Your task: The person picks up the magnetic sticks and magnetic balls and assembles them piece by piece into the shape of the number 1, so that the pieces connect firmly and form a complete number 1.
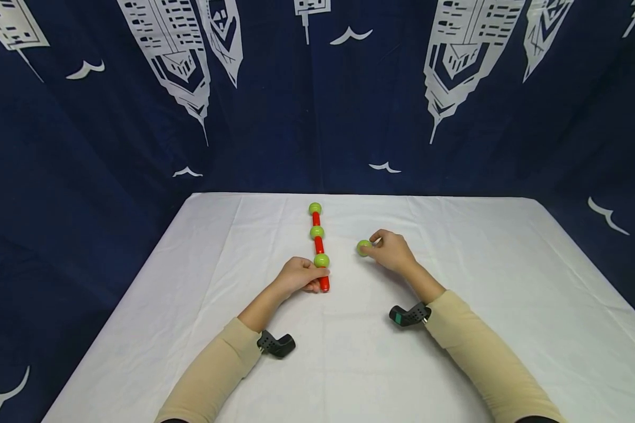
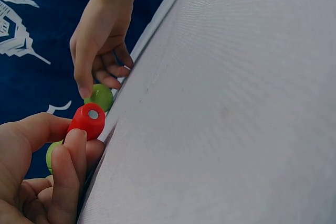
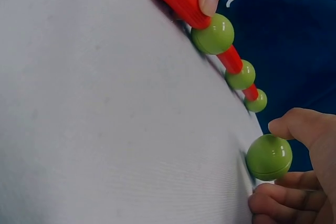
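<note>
A straight chain of red rods and green balls lies on the white-covered table (image 1: 455, 258), running away from me. Its near end is a red rod (image 2: 86, 123) with a round silvery spot on its end face. My left hand (image 1: 296, 275) pinches this rod between thumb and fingers, just below the nearest chain ball (image 3: 212, 34). Two more balls, a middle one (image 1: 317, 232) and a far one (image 1: 314, 208), alternate with rods beyond it. To the right of the chain, my right hand (image 1: 394, 252) holds a separate green ball (image 3: 269, 157) between thumb and fingers, low over the cloth.
A dark blue curtain (image 1: 317, 135) with white building and bird prints hangs behind the table's far edge. Black wrist devices sit on both forearms, the left device (image 1: 277, 345) and the right device (image 1: 408, 315) each just above the cloth.
</note>
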`<state>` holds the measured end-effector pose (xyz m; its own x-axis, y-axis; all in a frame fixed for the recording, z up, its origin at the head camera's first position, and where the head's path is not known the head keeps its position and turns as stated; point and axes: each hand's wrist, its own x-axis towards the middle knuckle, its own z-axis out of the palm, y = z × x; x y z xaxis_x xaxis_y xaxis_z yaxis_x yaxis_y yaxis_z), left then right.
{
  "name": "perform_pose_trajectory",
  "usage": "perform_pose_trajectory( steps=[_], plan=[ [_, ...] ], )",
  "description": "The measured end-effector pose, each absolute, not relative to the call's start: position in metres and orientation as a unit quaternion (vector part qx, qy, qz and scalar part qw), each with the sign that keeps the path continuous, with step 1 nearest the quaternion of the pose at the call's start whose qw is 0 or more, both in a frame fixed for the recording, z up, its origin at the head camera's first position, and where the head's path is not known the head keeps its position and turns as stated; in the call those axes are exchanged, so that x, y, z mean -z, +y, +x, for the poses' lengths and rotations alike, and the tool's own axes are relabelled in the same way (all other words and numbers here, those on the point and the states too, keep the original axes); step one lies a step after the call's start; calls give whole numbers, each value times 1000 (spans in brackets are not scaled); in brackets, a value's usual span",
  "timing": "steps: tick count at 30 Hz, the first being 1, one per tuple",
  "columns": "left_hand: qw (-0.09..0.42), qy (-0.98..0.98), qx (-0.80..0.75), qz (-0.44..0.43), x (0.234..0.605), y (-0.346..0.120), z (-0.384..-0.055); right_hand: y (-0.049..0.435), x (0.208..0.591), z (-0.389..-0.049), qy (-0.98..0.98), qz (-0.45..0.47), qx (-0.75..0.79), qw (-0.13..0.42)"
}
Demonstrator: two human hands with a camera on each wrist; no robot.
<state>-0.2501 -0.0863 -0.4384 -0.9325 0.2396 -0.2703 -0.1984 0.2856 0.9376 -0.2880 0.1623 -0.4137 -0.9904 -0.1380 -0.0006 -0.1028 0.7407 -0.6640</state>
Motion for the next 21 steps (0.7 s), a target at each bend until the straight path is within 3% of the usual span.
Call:
perform_pose_trajectory(
  steps=[21],
  plan=[
    [180, 779, -601, 16, 438, -86, -249, 155, 427, -291, 948, -61, 312, -9]
  ],
)
